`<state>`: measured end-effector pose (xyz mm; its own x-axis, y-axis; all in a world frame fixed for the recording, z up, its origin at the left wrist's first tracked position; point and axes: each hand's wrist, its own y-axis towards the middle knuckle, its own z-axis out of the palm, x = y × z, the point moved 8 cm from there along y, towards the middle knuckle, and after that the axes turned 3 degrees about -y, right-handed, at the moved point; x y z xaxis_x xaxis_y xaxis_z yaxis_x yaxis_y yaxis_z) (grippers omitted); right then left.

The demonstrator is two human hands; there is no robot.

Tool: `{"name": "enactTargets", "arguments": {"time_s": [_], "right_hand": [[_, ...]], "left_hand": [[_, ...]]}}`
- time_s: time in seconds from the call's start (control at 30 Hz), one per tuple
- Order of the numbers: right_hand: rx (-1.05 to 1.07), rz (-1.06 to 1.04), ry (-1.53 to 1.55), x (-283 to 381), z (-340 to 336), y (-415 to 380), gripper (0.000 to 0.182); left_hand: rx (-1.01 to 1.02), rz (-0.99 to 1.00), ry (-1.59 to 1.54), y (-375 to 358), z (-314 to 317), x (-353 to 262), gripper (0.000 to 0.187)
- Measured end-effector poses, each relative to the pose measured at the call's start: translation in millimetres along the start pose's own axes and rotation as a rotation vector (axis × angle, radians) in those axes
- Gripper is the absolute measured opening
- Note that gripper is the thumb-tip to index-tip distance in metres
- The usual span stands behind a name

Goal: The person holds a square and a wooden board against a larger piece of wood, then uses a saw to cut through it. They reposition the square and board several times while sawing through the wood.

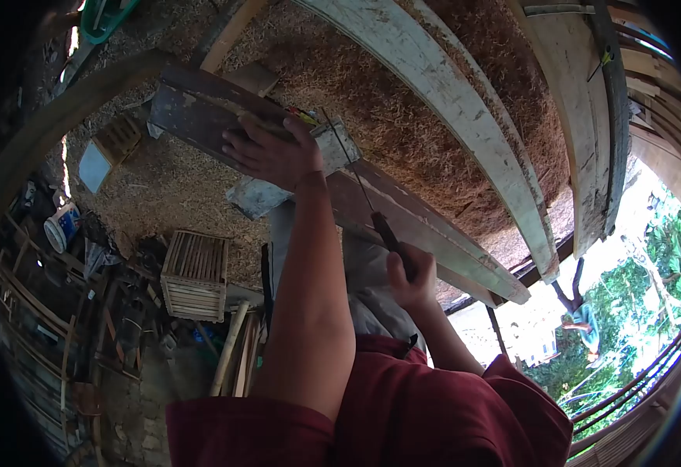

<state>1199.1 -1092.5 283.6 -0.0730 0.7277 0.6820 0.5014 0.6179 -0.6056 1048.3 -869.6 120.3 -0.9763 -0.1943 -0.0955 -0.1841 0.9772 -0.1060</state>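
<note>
My left hand (270, 149) rests flat on a long dark brown plank (189, 105), its fingers spread over the upper face. A pale, worn wooden block (255, 196) crosses under the plank beside that hand. In my right hand (414, 276) is a long thin-bladed tool (362, 183), gripped by its dark handle. The narrow blade points up and away, crossing over the plank just right of my left hand. I cannot tell the tool's exact kind, since its blade shows only as a thin line. The plank runs on to the lower right, past my right hand.
Wood shavings (177, 183) cover the ground. Long pale curved beams (434, 70) stand at the upper right. A slatted wooden crate (195, 276), a white bucket (62, 227) and a smaller crate (117, 138) are on the left. Outside at right is greenery (651, 288).
</note>
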Motion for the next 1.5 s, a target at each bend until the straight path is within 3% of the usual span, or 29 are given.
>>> {"name": "enactTargets", "arguments": {"time_s": [0.1, 0.2, 0.37, 0.5, 0.6, 0.73, 0.8, 0.9, 1.2, 1.3, 1.4, 1.5], "right_hand": [[0.046, 0.134, -0.006, -1.8, 39.8, 65.7, 0.025], [0.032, 0.143, 0.130, -6.0, 49.1, 80.4, 0.025], [0.086, 0.186, 0.026, -7.6, 3.8, 8.9, 0.027], [0.059, 0.034, -0.047, 6.9, 40.7, 75.4, 0.023], [0.036, 0.136, 0.086, 4.9, 41.5, 81.1, 0.024], [0.083, 0.137, -0.003, -2.7, 6.5, 18.7, 0.027], [0.067, 0.143, -0.006, 3.2, 4.3, 18.2, 0.030], [0.000, 0.080, 0.019, 12.8, 39.1, 83.7, 0.029], [0.083, 0.175, -0.027, 13.9, 6.6, 29.6, 0.026], [-0.015, 0.005, 0.003, 11.8, 46.0, 90.4, 0.025], [-0.016, 0.101, 0.039, 14.6, 32.8, 77.3, 0.025], [0.076, 0.131, -0.093, 7.7, 9.3, 13.9, 0.024]], "left_hand": [[-0.048, 0.008, -0.039, 2.5, -1.7, -1.9, 0.079], [-0.059, 0.013, -0.039, 4.4, -3.5, -1.6, 0.079], [-0.050, 0.011, -0.051, 2.0, 0.6, 1.0, 0.080], [-0.056, 0.011, -0.040, 2.6, -2.4, -0.6, 0.079], [-0.042, 0.010, -0.018, 3.8, -4.8, -4.4, 0.079], [-0.043, 0.024, -0.004, 3.4, -4.5, -3.8, 0.077], [-0.047, 0.020, 0.001, 0.0, -3.6, -3.4, 0.077], [-0.059, 0.013, 0.002, 2.0, -3.2, -3.7, 0.078], [-0.038, 0.008, 0.026, 0.8, -2.5, -4.3, 0.078], [-0.039, -0.002, 0.021, 1.1, -5.2, -3.7, 0.078], [-0.037, -0.001, 0.005, 3.0, -6.0, -3.1, 0.078], [-0.023, 0.006, 0.008, 1.8, -2.7, -2.4, 0.078]]}}
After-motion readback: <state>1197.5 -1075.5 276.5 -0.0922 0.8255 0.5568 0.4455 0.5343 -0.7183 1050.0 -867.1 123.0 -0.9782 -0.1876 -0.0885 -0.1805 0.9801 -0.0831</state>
